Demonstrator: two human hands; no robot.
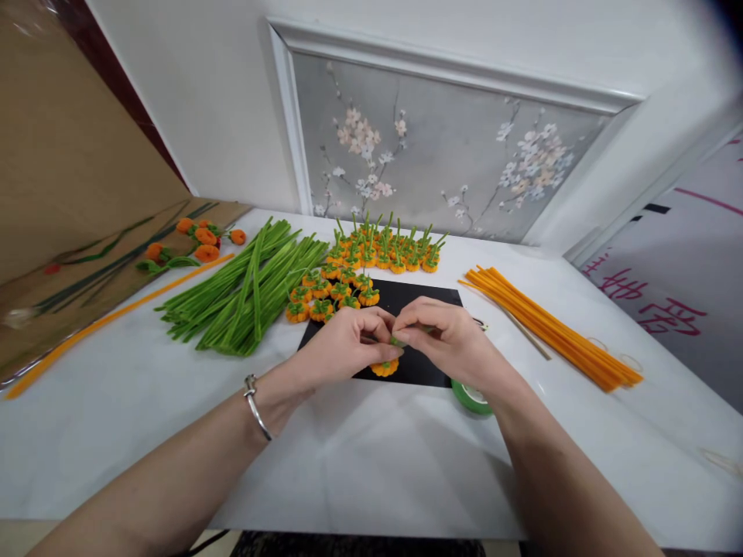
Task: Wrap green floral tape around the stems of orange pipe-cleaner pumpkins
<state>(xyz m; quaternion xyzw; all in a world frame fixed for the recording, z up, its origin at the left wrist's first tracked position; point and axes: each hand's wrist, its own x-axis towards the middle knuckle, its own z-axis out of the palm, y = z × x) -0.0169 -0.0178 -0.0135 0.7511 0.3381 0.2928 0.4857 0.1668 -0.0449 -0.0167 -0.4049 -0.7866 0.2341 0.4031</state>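
Over the black mat (426, 369), both hands meet at a small orange pumpkin (385, 368) with green on its top. My left hand (348, 340) wears a silver bracelet at the wrist, and its fingers pinch at the pumpkin's green top. My right hand (444, 333) is closed beside it, thumb and forefinger pinching a small green piece just above the pumpkin. The fingers hide most of that piece. Several finished-looking pumpkins with curled green tops (340, 291) sit behind my left hand, partly on the mat.
Green fuzzy stems (249, 298) lie piled at the left; orange ones (557, 333) at the right beside a thin stick (529, 337). Green tape (471, 398) is under my right wrist. More pumpkins (398, 255) stand behind the mat. Orange flowers (207, 253) lie back left, near one long orange stem (116, 326).
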